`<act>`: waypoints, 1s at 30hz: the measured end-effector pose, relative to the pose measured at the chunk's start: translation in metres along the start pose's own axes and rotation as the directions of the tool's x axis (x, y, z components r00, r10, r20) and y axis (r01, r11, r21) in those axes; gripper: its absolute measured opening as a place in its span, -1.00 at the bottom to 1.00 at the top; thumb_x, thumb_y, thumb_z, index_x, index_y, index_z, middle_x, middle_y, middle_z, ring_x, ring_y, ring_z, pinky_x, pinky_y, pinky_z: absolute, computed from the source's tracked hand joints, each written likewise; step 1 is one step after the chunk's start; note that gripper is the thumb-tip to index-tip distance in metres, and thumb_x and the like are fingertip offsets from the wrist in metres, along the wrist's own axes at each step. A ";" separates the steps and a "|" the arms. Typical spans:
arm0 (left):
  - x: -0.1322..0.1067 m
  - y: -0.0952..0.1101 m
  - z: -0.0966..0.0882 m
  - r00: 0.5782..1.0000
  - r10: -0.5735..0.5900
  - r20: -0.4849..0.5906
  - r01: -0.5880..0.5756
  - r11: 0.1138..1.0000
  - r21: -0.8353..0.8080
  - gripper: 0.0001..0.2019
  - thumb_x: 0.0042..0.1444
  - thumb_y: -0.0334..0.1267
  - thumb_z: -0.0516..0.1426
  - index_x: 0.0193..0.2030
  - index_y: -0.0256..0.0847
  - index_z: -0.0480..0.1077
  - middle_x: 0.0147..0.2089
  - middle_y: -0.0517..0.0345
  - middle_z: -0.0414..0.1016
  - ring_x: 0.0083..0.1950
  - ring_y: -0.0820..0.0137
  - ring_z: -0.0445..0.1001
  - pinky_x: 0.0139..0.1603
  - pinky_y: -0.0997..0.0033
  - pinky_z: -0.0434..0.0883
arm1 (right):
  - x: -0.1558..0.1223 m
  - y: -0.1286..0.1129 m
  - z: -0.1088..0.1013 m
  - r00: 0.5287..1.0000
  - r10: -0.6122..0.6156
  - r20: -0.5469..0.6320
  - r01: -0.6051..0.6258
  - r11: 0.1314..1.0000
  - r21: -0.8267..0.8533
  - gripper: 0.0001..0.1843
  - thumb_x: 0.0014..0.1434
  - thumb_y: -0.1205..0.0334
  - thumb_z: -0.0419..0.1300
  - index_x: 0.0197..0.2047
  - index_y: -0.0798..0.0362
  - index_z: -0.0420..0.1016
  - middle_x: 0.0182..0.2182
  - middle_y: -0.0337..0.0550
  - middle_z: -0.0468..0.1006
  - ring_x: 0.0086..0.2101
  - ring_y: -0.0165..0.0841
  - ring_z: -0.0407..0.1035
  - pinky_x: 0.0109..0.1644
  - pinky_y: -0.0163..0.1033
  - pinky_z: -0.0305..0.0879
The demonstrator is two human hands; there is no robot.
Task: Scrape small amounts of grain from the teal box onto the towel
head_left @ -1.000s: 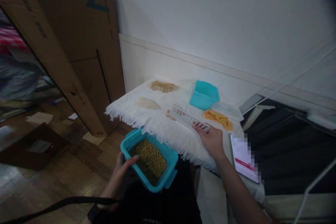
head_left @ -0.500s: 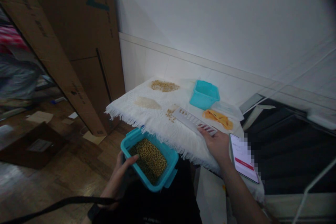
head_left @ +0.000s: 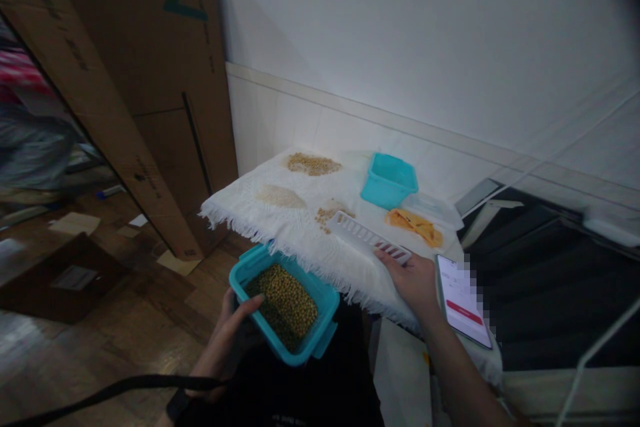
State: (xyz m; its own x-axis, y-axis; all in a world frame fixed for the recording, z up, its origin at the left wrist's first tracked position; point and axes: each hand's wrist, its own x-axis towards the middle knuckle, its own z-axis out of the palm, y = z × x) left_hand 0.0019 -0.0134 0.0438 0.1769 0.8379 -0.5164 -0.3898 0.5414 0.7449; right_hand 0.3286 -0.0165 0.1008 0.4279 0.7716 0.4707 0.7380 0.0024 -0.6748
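Observation:
My left hand point(head_left: 227, 337) grips a teal plastic box point(head_left: 320, 337) full of tan beans point(head_left: 285, 303), held just below the near edge of a white fringed cloth point(head_left: 300, 240). My right hand point(head_left: 413, 277) holds the near end of a white slotted strip point(head_left: 367, 237) that lies on the cloth. A small heap of beans point(head_left: 325, 215) sits at the strip's far end. Farther back lie a pile of tan beans point(head_left: 313, 163) and a pile of white grains point(head_left: 280, 197).
An empty teal box point(head_left: 389, 180) and a clear lid point(head_left: 433, 208) stand at the back, with an orange scrap point(head_left: 415, 225) beside them. A phone point(head_left: 463, 300) lies right of my right hand. A large cardboard box point(head_left: 145, 73) leans at the left.
My right hand has drawn the slotted strip toward me and rightward across the cloth, and the small heap of beans at its far end has grown. The left hand and box stay still.

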 end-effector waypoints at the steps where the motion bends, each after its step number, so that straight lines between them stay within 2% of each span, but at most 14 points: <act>1: 0.001 -0.001 0.000 1.000 -0.001 -0.007 0.001 1.000 0.001 -0.30 0.11 -0.05 0.40 0.35 0.07 0.26 0.38 0.00 0.52 0.23 -0.03 0.62 0.07 0.01 0.64 | -0.001 0.000 0.000 1.000 0.004 0.004 -0.004 1.000 -0.003 -0.58 0.12 -0.21 0.29 -0.41 -0.05 0.75 -0.50 -0.14 0.72 -0.49 -0.12 0.62 -0.42 -0.18 0.52; 5: 0.010 -0.008 -0.003 0.998 0.012 -0.060 -0.013 1.000 -0.018 -0.26 0.07 -0.08 0.42 0.36 0.11 0.25 0.33 0.00 0.55 0.23 -0.03 0.62 0.04 0.00 0.65 | -0.004 -0.002 0.004 1.000 -0.001 0.014 0.001 1.000 -0.001 -0.62 0.12 -0.15 0.28 -0.39 -0.04 0.76 -0.50 -0.16 0.73 -0.50 -0.13 0.62 -0.42 -0.19 0.52; 11: 0.021 -0.015 -0.008 0.994 0.023 -0.104 -0.026 0.999 -0.025 -0.22 -0.01 -0.04 0.44 0.34 0.10 0.29 0.31 -0.06 0.56 0.18 -0.12 0.64 0.05 -0.12 0.64 | -0.011 -0.005 0.007 0.995 -0.077 0.068 0.075 0.997 0.030 -0.58 0.18 -0.21 0.27 -0.34 -0.06 0.77 -0.44 -0.17 0.75 -0.45 -0.14 0.64 -0.41 -0.20 0.54; 17: 0.023 -0.012 -0.010 0.991 0.002 -0.135 -0.003 1.000 -0.005 -0.17 -0.09 -0.02 0.47 0.32 0.12 0.28 0.30 -0.07 0.55 0.19 -0.20 0.63 0.05 -0.21 0.63 | -0.011 -0.008 0.018 0.992 -0.106 0.066 0.102 0.993 0.060 -0.59 0.22 -0.19 0.27 -0.29 -0.06 0.78 -0.39 -0.17 0.77 -0.39 -0.14 0.68 -0.32 -0.20 0.59; 22: 0.024 -0.005 -0.009 0.985 -0.007 -0.174 0.003 1.000 -0.021 -0.16 -0.17 -0.03 0.50 0.26 0.11 0.28 0.28 -0.06 0.53 0.23 -0.23 0.58 0.02 -0.18 0.64 | -0.010 -0.017 0.034 0.989 -0.126 0.083 0.113 0.983 0.142 -0.66 0.21 -0.11 0.30 -0.29 -0.07 0.79 -0.36 -0.17 0.77 -0.38 -0.17 0.69 -0.27 -0.21 0.62; 27: 0.025 -0.003 -0.012 0.982 -0.025 -0.188 0.025 1.000 -0.005 -0.11 -0.13 -0.01 0.48 0.35 0.16 0.23 0.32 -0.08 0.49 0.26 -0.25 0.56 0.02 -0.21 0.63 | -0.030 -0.029 0.034 0.966 -0.215 0.145 0.185 0.964 0.192 -0.77 0.21 0.00 0.32 -0.28 -0.14 0.80 -0.32 -0.21 0.78 -0.34 -0.17 0.70 -0.20 -0.19 0.64; 30: 0.022 -0.003 -0.014 0.987 -0.018 -0.157 0.019 1.000 0.009 -0.12 -0.07 0.02 0.45 0.39 0.17 0.22 0.35 -0.10 0.49 0.25 -0.22 0.57 0.02 -0.17 0.62 | -0.039 -0.032 0.031 0.964 -0.216 0.154 0.186 0.964 0.188 -0.80 0.23 0.03 0.32 -0.26 -0.16 0.80 -0.33 -0.22 0.78 -0.35 -0.19 0.70 -0.23 -0.23 0.62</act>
State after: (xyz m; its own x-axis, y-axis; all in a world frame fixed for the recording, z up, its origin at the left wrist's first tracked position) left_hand -0.0055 0.0026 0.0243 0.0397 0.8068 -0.5895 -0.3780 0.5582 0.7386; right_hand 0.2719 -0.0268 0.0869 0.1727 0.8415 0.5119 0.6935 0.2652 -0.6698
